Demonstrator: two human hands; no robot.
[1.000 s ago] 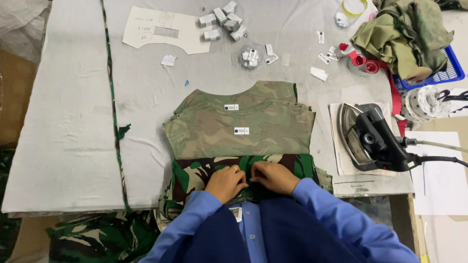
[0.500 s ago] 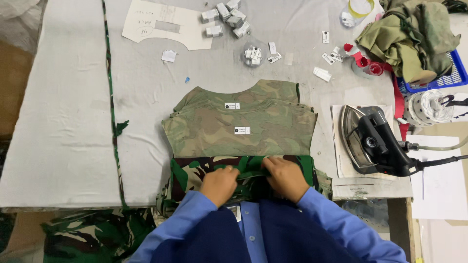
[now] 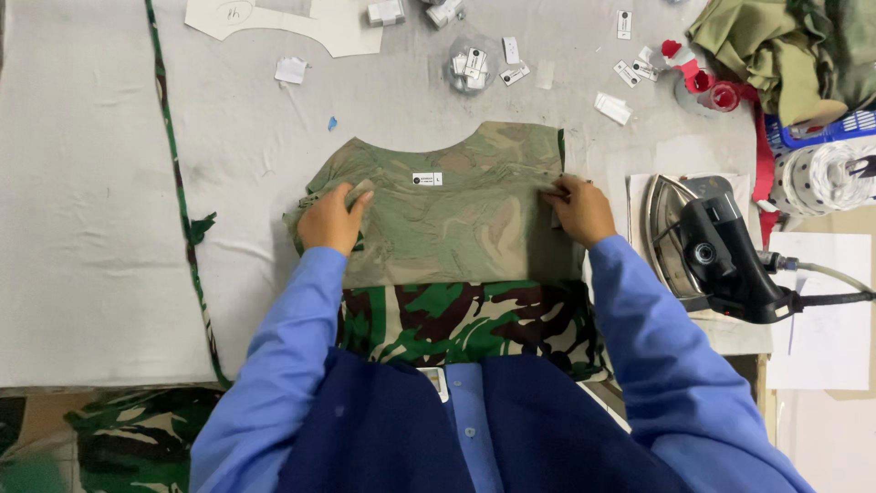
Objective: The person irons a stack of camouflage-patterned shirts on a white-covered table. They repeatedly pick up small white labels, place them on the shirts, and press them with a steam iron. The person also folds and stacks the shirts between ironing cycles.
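My hands have moved up from the near hem and apart to the two sides of the camouflage shirt piece (image 3: 447, 215), which lies flat on the grey counter (image 3: 100, 228) with its brighter green printed side (image 3: 465, 324) folded out toward me. My left hand (image 3: 330, 219) pinches the left shoulder edge; my right hand (image 3: 577, 208) presses fingers flat on the right side seam. The cloth looks light, soft and limp, so I judge it will wrinkle and slide unless held at both edges and kept taut. A black steam iron (image 3: 716, 251) rests on its pad at my right, well apart from the cloth.
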